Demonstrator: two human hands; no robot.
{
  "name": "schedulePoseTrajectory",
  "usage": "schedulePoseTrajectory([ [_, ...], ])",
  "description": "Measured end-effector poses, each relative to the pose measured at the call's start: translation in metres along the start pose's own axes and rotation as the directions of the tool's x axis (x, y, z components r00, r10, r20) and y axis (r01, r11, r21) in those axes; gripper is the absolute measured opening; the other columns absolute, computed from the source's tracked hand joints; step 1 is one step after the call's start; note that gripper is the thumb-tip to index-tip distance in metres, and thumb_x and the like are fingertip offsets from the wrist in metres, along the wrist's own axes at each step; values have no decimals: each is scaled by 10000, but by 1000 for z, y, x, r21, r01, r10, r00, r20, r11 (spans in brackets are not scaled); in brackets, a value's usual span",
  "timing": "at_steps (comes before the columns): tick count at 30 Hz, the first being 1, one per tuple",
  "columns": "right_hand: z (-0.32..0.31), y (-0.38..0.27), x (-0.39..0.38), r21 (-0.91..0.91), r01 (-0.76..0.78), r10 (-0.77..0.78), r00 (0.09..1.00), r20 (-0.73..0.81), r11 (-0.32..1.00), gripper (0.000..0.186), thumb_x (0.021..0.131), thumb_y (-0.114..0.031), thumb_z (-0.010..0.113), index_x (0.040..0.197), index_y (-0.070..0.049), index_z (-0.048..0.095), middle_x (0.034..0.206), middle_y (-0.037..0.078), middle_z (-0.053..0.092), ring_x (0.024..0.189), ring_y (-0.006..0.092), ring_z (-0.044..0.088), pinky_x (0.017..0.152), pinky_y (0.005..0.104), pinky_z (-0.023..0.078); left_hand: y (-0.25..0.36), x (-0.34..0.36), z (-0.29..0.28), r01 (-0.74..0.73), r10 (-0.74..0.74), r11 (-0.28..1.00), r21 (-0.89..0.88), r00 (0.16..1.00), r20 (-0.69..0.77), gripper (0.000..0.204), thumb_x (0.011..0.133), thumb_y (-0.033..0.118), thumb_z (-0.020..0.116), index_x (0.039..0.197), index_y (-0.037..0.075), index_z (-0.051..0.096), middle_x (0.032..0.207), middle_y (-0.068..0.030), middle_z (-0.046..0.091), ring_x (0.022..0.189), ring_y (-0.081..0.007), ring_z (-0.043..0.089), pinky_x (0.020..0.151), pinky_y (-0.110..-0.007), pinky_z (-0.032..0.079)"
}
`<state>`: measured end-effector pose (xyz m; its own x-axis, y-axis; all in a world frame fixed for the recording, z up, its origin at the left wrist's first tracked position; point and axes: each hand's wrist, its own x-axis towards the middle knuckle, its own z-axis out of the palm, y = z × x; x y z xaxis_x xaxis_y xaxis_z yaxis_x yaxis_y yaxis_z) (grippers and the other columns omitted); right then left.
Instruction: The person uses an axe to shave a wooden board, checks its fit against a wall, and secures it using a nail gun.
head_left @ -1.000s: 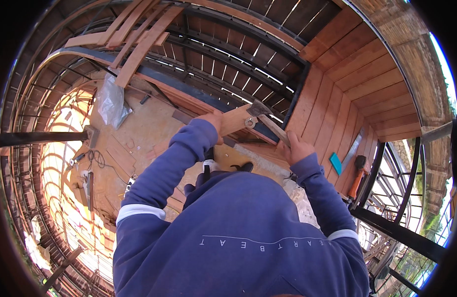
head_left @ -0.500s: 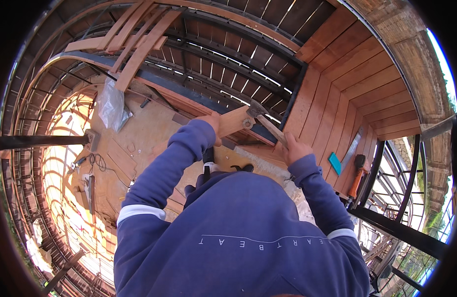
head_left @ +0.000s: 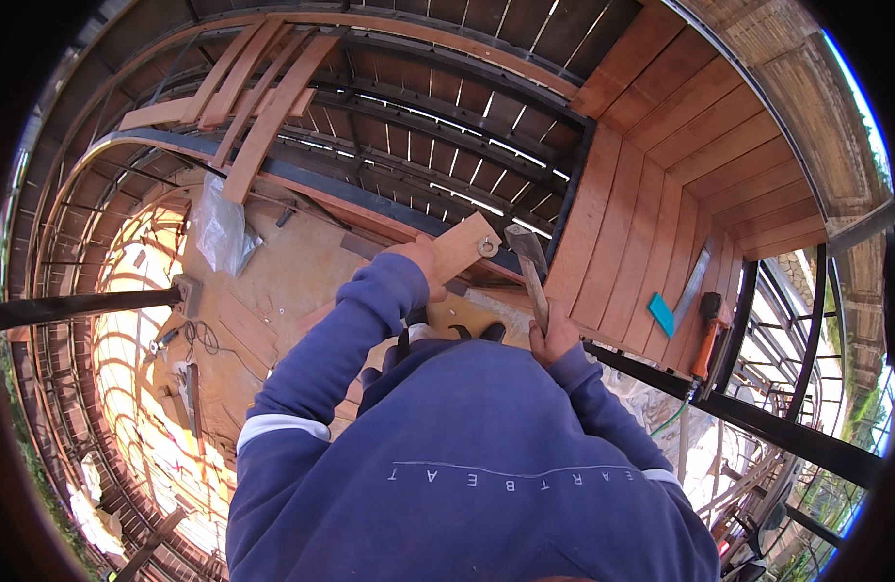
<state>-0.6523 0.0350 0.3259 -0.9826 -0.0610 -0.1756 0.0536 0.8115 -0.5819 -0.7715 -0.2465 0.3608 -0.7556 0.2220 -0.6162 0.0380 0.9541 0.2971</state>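
Note:
My left hand (head_left: 425, 264) is closed around a short wooden board (head_left: 456, 249), which slants up and to the right. Near the board's far end sits a round metal ring (head_left: 487, 246), like a washer; how it is fixed there I cannot tell. My right hand (head_left: 556, 337) grips a hammer (head_left: 533, 276) by its wooden handle. The dark metal head is up, just right of the ring and apart from it. My left fingers are partly hidden behind the board and sleeve.
Wooden slats (head_left: 617, 223) cover a bench on the right, holding a teal block (head_left: 661, 315), a metal straightedge (head_left: 695, 281) and an orange-and-black power tool (head_left: 707, 335). Loose planks (head_left: 278, 116) rest across the curved frame at upper left. A plastic bag (head_left: 220, 228) lies below them.
The hammer head has come away from the board's end to the right. My right hand has moved nearer to my body, and the hammer stands steeper. The board tilts up slightly more.

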Motion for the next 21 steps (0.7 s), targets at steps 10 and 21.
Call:
schedulePoseTrajectory([
  [10,68,-16,-3,152,-40,68,981,-180,988,391,902,-187,595,1235,-57,437,836,306,627,760,513,613,641,541,487,1,0,-9,-11,9,999,30,998,61,756,633,390,766,1148,-82,474,957,-275,679,916,-398,682,817,-417,558],
  [21,77,-36,-6,129,-131,150,977,-150,983,423,898,-157,585,1270,-43,420,893,322,625,763,518,606,655,557,484,-1,5,-14,-48,40,995,91,995,90,791,648,420,754,1183,-94,479,999,-272,679,938,-391,683,837,-416,556],
])
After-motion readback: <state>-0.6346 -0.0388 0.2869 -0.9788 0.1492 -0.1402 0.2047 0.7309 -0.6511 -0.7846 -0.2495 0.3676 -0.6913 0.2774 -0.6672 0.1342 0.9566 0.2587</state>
